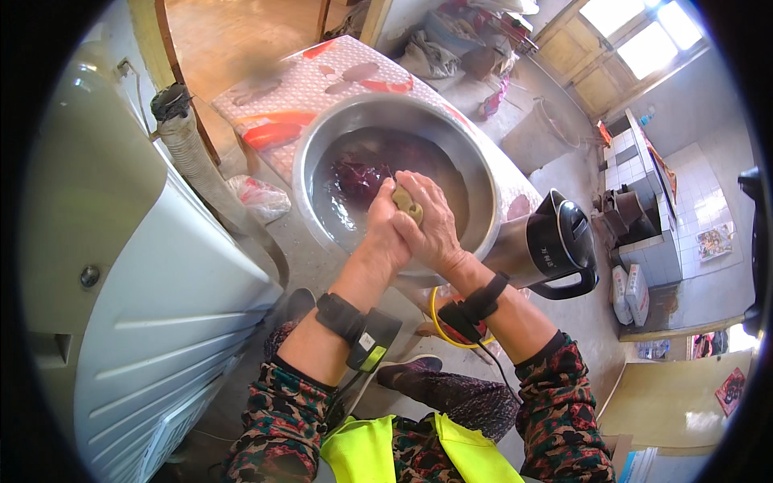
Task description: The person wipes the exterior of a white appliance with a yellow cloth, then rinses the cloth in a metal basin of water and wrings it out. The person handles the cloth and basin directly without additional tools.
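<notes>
Both my hands are closed together over a wide metal basin [310, 133] of water. Between my left hand [389, 233] and my right hand [439, 229] is a yellowish-brown bar of soap [408, 204], partly covered by the fingers. In the water just beyond my left fingers lies a dark red cloth [359, 179], partly sunk. The rest of it fades into the murky water.
The basin stands on a table with a patterned cover [270, 105]. A metal and black electric kettle [555, 245] is close by my right forearm. To the left stand a white washing machine [177, 314] and its grey drain hose [197, 161]. A yellow-rimmed item [439, 314] sits below the basin.
</notes>
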Demonstrator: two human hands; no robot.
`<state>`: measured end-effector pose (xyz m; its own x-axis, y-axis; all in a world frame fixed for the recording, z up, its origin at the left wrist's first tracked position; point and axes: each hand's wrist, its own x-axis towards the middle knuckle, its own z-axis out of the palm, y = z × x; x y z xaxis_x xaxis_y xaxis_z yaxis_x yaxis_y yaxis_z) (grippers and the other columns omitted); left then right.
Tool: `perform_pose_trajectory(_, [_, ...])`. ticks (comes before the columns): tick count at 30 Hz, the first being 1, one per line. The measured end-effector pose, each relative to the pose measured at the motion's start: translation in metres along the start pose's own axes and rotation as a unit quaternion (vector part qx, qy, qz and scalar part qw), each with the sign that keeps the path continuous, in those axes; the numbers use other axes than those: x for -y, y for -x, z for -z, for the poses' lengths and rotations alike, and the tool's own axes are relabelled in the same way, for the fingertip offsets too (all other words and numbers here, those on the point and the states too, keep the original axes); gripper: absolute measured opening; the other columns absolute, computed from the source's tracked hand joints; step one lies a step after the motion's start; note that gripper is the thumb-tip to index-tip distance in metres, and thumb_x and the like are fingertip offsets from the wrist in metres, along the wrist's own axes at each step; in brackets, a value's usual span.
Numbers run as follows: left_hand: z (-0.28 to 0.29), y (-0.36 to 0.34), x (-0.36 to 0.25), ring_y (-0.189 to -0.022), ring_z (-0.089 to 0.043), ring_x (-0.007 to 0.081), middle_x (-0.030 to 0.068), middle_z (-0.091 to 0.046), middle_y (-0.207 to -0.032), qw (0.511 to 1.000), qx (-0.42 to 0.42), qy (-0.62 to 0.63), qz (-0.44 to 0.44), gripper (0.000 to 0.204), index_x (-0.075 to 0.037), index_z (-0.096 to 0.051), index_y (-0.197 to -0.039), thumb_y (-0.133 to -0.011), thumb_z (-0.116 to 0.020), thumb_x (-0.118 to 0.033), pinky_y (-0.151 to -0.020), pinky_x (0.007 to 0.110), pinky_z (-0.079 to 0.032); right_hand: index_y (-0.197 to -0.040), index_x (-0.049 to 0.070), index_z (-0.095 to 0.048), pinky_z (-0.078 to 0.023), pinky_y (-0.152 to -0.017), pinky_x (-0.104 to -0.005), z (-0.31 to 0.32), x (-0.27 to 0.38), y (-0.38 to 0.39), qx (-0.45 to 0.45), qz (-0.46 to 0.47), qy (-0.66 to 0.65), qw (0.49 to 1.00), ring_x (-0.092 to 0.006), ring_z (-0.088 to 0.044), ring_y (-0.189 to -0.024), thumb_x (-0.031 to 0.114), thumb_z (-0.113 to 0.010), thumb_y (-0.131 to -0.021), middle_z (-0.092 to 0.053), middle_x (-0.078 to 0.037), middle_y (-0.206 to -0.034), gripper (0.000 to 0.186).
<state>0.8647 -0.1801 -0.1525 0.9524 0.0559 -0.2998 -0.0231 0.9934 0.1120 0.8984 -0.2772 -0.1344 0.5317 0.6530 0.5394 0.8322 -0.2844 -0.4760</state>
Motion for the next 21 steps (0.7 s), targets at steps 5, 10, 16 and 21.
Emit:
perform_pose_trajectory(5, [0.003, -0.004, 0.013, -0.100, -0.061, 0.0199, 0.0056, -0.062, -0.108, 0.990, -0.058, -0.110, -0.072, 0.038, -0.011, -0.060, -0.113, -0.100, -0.041, -0.041, -0.088, 0.035, -0.051, -0.101, 0.004, -0.065, -0.046, -0.088, -0.0439, -0.005, 0.004, -0.016, -0.003, -0.134, -0.068, 0.989, -0.0375, -0.060, -0.099, 0.027, -0.060, -0.087, -0.064, -0.017, -0.101, 0.027])
perform_pose_trajectory(10, [-0.002, -0.006, 0.017, -0.100, -0.059, 0.0218, 0.0079, -0.061, -0.113, 0.963, -0.143, -0.221, -0.066, 0.047, -0.005, -0.058, -0.118, -0.101, -0.037, -0.044, -0.086, 0.036, -0.050, -0.089, 0.002, -0.067, -0.050, -0.073, -0.0446, 0.001, 0.010, -0.032, -0.010, -0.261, -0.050, 0.964, -0.0405, -0.064, -0.079, 0.034, -0.058, -0.090, -0.066, -0.021, -0.081, 0.033])
perform_pose_trajectory(16, [-0.008, -0.002, 0.013, -0.058, -0.057, 0.0169, 0.0027, -0.063, -0.082, 0.914, -0.180, -0.326, -0.161, 0.045, -0.008, -0.063, -0.105, -0.101, -0.039, -0.046, -0.046, 0.033, -0.046, -0.085, -0.001, -0.068, -0.048, -0.077, -0.0450, 0.006, -0.001, -0.057, 0.028, -0.347, -0.074, 0.935, -0.0398, -0.065, -0.082, 0.048, -0.051, -0.093, -0.065, -0.027, -0.081, 0.052])
perform_pose_trajectory(21, [-0.003, 0.006, -0.002, -0.067, -0.064, 0.0379, 0.0220, -0.064, -0.070, 0.741, -0.124, -0.639, -0.167, 0.056, 0.005, -0.065, -0.088, -0.101, -0.039, -0.043, -0.065, 0.045, -0.049, -0.101, -0.005, -0.068, -0.046, -0.089, -0.0392, 0.021, -0.028, -0.070, 0.056, -0.525, -0.100, 0.844, -0.0261, -0.063, -0.100, 0.055, -0.051, -0.094, -0.069, -0.018, -0.104, 0.063])
